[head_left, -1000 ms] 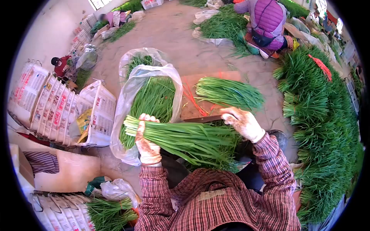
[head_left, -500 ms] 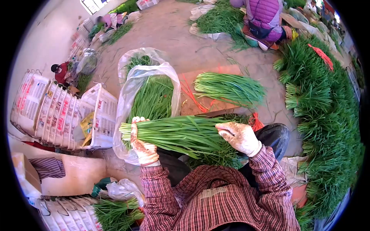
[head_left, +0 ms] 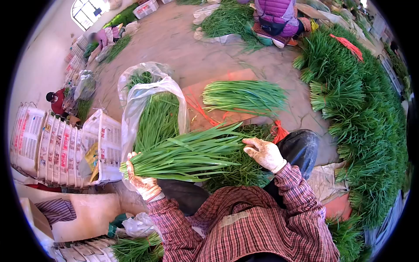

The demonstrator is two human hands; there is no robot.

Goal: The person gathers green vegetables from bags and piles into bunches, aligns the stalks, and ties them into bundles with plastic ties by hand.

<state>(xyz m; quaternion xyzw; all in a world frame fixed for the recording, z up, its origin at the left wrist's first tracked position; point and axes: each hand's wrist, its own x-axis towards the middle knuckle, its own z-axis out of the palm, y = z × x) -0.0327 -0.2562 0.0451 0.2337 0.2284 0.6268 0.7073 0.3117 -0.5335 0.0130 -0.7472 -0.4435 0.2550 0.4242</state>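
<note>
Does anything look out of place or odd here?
Nothing looks plainly damaged. Slightly odd: a yellow wrapper-like item in the end white crate at left, its colour standing out against the crate. The bundle of greens in the left hand fans at its leaf ends, but looks unspilled.

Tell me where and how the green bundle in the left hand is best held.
Grip the green bundle around its stalk end, coming from the left, probably as the left hand does: it gathers narrowly there, while leaves fan towards the right hand.

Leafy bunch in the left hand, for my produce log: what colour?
Leafy bunch: green, with paler stem ends; head view.
</note>
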